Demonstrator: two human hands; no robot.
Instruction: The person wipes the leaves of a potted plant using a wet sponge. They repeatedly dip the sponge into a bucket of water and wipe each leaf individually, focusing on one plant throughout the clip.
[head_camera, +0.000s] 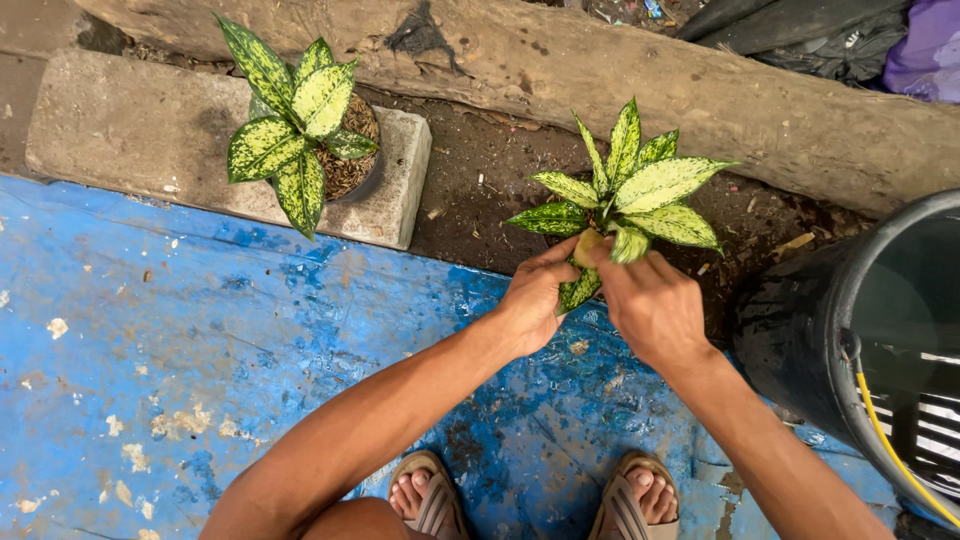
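A small plant with green leaves speckled yellow stands over dark soil just past the blue floor. My left hand and my right hand both close around its base, where a pale stem end shows between the fingers. What lies under the plant is hidden by my hands. A second plant of the same kind grows in a dark round pot on a concrete block at the upper left.
A big black bucket with a yellow cord stands at the right. A long weathered log runs across the back. Blue painted floor with flaking patches spreads below; my sandalled feet are at the bottom edge.
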